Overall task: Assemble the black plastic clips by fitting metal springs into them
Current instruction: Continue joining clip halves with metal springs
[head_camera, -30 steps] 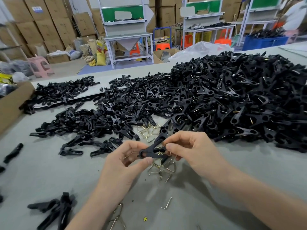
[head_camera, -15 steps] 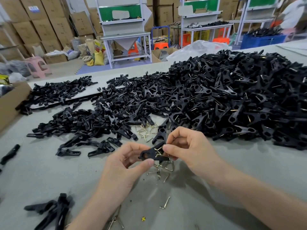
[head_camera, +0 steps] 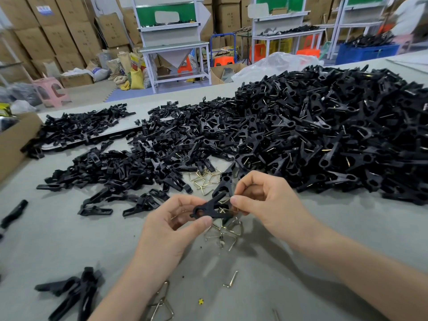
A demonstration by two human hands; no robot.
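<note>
**A:** Grip first: who holds what?

**B:** The left hand (head_camera: 171,228) pinches the black clip (head_camera: 208,208) by its ringed end, thumb below and fingertips above. The clip is lifted off the grey table (head_camera: 69,251), at lower centre of the frame. The right hand (head_camera: 261,205) has thumb and forefinger closed on the metal spring (head_camera: 223,209) at the clip's wide end (how far the wire is seated I cannot tell; the fingers hide it).

**A:** So what makes the fit go well?

**B:** I'd judge the left should be held steady and level, so the two plastic halves don't twist apart. The right then pushes the wire straight along the clip, both legs together, until it catches.

**A:** Risk?

**B:** A skewed spring could pop out, or one leg could ride over the plastic. It looks thin and lively, so a firm pinch close to the clip seems better than holding its far end.

**A:** And spares?

**B:** Loose springs (head_camera: 222,235) lie just beneath the hands, with another spring cluster (head_camera: 203,179) just above them. The big heap of clips (head_camera: 324,135) fills the upper right.
</note>
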